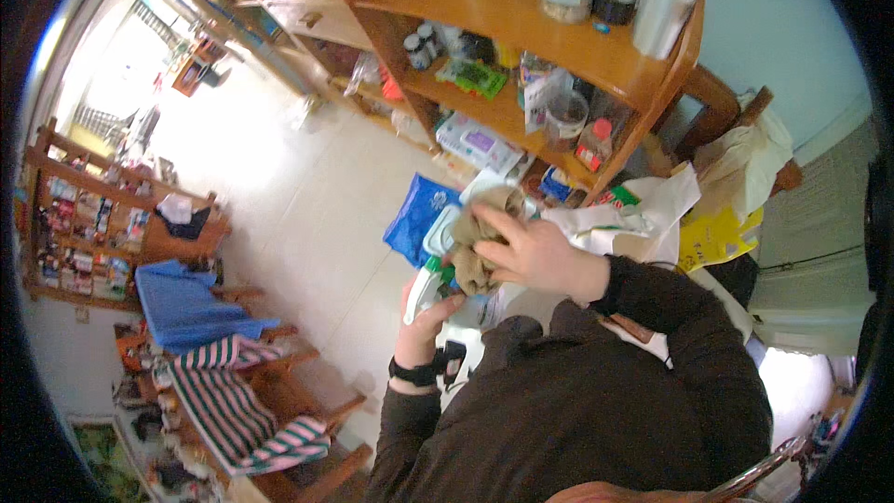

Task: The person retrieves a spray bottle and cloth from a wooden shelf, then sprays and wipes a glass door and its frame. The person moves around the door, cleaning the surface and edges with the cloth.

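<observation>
My left hand point(429, 311), with a black strap at the wrist, is closed around a spray bottle point(422, 290) with a white and green trigger head. My right hand point(534, 255) is on a crumpled brown cloth point(476, 269), its fingers spread and slightly blurred. The cloth lies against the bottle's head and hides part of it. Just beyond the hands are a blue packet point(419, 216) and a pale plastic lid or container point(441, 230). What supports them is hidden.
A wooden shelf unit point(517, 10) with jars, packets and a clear tub point(566, 115) stands ahead. White and yellow bags point(719, 237) lie at the right. Wooden chairs, one with a striped cloth point(230, 398), one with a blue cloth point(185, 304), stand at the left.
</observation>
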{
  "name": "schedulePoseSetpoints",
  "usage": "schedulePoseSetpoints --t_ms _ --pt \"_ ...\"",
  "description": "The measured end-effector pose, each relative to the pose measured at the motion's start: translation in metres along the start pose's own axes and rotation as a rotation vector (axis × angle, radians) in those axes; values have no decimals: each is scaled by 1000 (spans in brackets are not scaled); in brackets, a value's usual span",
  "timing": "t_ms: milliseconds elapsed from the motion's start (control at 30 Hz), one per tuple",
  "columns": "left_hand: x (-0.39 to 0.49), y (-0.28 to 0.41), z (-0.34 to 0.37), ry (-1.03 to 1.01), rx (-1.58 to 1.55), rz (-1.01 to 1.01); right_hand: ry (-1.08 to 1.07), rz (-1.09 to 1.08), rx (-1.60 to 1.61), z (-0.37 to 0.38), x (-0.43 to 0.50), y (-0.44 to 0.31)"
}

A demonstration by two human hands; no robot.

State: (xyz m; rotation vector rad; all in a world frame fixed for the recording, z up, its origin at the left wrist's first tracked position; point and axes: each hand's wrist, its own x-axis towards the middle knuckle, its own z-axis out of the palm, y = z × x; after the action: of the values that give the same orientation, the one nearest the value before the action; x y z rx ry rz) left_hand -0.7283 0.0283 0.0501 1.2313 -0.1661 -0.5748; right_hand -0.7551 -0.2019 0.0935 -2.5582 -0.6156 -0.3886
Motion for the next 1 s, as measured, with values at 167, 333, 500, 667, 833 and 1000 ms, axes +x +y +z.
schedulePoseSetpoints --t_ms 167,333,500,667,833,1000 --pt "25 23 -53 -36 -82 47 263 120 714 3 -7 -8" --pt "31 32 -97 2 -54 -6 101 785 1193 -26 -18 -9" --pt "53 45 -108 -196 -35 44 124 691 878 -2 11 5" --pt "56 44 -110 -224 82 -22 -186 427 471 22 46 -14" --pt "51 41 -111 -298 -128 -70 -65 483 174 32 67 -29" --pt "50 48 -115 -386 -31 -121 -157 665 295 36 66 -18"
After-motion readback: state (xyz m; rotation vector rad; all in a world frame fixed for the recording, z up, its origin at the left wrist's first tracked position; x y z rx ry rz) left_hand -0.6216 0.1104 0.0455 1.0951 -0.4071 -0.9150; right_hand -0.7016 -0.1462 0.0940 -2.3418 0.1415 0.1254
